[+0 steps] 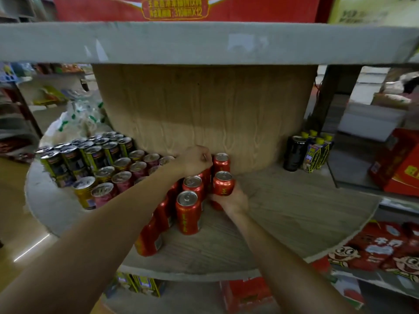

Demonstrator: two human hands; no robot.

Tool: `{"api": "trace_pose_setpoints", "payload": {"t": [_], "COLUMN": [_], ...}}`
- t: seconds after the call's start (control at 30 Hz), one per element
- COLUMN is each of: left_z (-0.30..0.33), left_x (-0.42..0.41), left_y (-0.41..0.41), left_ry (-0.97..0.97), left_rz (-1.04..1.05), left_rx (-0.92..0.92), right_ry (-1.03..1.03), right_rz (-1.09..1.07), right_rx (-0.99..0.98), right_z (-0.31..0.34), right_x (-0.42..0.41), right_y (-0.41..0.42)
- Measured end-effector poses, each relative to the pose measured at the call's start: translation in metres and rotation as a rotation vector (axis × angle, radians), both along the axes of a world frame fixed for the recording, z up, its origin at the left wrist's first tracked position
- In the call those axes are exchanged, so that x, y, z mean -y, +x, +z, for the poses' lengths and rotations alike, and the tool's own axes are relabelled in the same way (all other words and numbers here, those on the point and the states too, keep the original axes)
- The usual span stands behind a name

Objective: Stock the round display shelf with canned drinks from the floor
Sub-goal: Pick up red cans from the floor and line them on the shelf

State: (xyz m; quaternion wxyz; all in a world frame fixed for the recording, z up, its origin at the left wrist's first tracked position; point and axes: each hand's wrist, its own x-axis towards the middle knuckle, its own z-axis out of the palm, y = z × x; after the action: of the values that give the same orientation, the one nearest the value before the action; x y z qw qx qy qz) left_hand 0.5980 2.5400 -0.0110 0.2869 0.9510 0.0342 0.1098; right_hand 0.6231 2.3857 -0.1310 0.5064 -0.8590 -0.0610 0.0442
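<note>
**Red cans going in by the wood drum**

The right hand (231,198) holds a red can (223,183) from below and the side — fingers curled round its lower part. The can stands up straight, top up, so its long way runs up and down. It is just in front of another red can (221,163) that sits at the back, next to the wood drum (204,114) in the middle of the round shelf (294,211).

The left hand (196,160) is further back, its fingers bent down over the top of a can I can't see well, so I can't tell for sure if it grips it or just touches it.

More red cans stand in a row (189,211) to the left, toward the shelf edge. Gold and pink cans (108,168) fill the left part.

I think the held can still needs to be set down. The bare spot is to the right of the row, so the right hand is nearer to it and prob. does the job.
</note>
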Motion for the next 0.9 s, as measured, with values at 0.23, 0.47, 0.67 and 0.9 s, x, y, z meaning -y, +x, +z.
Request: {"api": "trace_pose_setpoints", "payload": {"t": [0.23,0.47,0.67,0.9], "left_z": [-0.012,-0.014,-0.01,-0.007], "left_x": [-0.028,-0.03,-0.021,0.033], "left_y": [0.034,0.035,0.026,0.015], "left_ry": [0.009,-0.015,-0.072,-0.216], "left_rz": [-0.128,-0.17,-0.186,-0.318], "left_rx": [-0.005,-0.048,-0.043,-0.183], "right_ry": [0.026,-0.044,-0.058,-0.035], "right_rz": [-0.039,-0.106,-0.06,0.008], "right_rx": [-0.043,-0.062,0.037,0.012], "right_z": [0.003,-0.006,-0.016,0.007], "right_x": [-0.027,-0.039,-0.027,0.033], "right_y": [0.029,0.041,0.054,0.016]}}
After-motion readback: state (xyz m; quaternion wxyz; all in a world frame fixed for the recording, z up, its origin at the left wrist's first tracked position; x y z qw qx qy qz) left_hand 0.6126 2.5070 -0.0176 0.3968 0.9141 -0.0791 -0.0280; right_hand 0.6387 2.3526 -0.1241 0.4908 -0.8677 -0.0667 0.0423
